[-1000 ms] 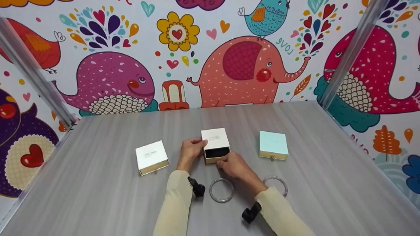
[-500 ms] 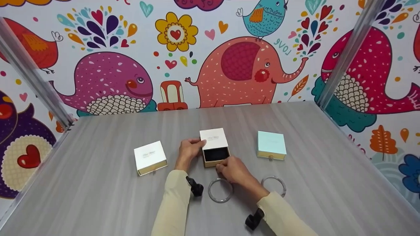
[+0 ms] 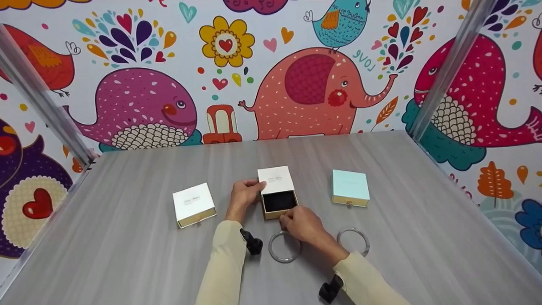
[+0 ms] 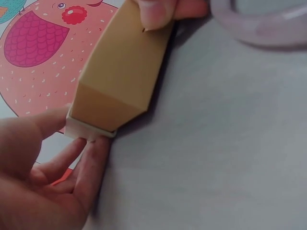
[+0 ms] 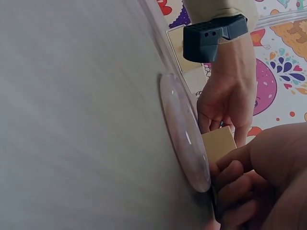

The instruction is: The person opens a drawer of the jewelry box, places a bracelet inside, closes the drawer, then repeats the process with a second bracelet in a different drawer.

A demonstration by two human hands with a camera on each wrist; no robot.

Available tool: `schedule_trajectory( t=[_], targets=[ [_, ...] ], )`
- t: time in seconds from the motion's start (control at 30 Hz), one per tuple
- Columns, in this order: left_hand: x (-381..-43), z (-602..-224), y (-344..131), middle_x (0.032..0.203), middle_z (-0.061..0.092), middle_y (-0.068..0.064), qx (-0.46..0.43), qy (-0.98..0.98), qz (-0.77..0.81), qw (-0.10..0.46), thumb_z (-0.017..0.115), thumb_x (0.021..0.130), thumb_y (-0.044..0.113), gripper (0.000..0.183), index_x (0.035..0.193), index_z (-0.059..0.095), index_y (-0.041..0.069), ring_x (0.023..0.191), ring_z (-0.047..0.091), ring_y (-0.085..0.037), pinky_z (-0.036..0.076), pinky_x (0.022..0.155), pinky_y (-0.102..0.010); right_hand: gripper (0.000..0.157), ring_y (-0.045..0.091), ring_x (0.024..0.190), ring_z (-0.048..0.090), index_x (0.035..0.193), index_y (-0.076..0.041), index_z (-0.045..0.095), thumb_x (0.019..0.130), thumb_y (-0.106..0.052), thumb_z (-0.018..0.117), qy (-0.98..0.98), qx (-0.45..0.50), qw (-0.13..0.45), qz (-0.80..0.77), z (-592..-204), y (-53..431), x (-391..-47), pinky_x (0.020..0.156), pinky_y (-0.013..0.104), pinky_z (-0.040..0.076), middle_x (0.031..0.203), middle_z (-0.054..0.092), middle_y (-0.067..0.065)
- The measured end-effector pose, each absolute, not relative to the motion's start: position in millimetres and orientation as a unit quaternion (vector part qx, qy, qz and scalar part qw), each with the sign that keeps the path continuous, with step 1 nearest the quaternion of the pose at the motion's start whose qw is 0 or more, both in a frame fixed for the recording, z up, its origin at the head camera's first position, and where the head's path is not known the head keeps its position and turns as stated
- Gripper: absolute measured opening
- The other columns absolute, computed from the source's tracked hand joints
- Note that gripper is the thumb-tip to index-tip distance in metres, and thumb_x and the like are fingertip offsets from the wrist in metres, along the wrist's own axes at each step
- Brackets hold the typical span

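In the head view, a white drawer box (image 3: 275, 180) stands mid-table with its gold-sided drawer (image 3: 273, 215) pulled partway out, showing a black interior. My left hand (image 3: 244, 194) grips the white sleeve from the left, thumb on its top edge. At the drawer's front, my right hand (image 3: 304, 222) pinches with curled fingers; the pull itself is hidden behind them. The left wrist view shows the drawer (image 4: 120, 67) sticking out of the sleeve, a right fingertip at its front. A greyish translucent bangle (image 3: 285, 261) lies just below the right hand.
Another white drawer box (image 3: 194, 199) sits closed on the left, and a mint-green one (image 3: 349, 185) sits closed on the right. A second bangle (image 3: 368, 242) lies beside the right forearm. A patterned wall (image 3: 228, 84) rises behind the table.
The drawer has slid farther out toward the person, with the right hand drawing back along with it and more black interior showing. The left hand stays on the sleeve.
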State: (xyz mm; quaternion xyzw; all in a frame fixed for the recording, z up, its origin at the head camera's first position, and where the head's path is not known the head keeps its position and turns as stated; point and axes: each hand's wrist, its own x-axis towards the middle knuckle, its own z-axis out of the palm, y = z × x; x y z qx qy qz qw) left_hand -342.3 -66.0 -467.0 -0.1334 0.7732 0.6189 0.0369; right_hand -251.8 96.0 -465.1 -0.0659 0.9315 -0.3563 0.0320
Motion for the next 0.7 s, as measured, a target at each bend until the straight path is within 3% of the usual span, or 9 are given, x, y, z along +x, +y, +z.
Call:
schedule_trajectory(
  t=[0.37,0.7],
  targets=[
    [-341.5,-469.1,-65.7,0.109,0.073,-0.020,-0.120,0.781,0.613,0.023,0.074,0.088,0.017,0.035,0.112,0.070,-0.007,0.078,0.061,-0.014,0.050,0.065,-0.021,0.033,0.008,0.052,0.041,0.062,-0.010,0.066,0.094,-0.015,0.063,0.933,-0.072,0.014,-0.353,-466.8,96.2,-247.5,0.050,0.022,0.030,0.055,0.043,-0.011],
    [-343.1,-469.6,-65.3,0.084,0.069,-0.005,-0.118,0.762,0.636,0.023,0.075,0.087,0.014,0.034,0.112,0.070,-0.009,0.065,0.060,-0.011,0.050,0.059,-0.021,0.032,0.009,0.053,0.042,0.063,-0.011,0.067,0.094,-0.015,0.062,0.936,-0.064,0.015,-0.346,-466.1,96.5,-247.0,0.050,0.023,0.031,0.056,0.045,-0.009]
  ],
)
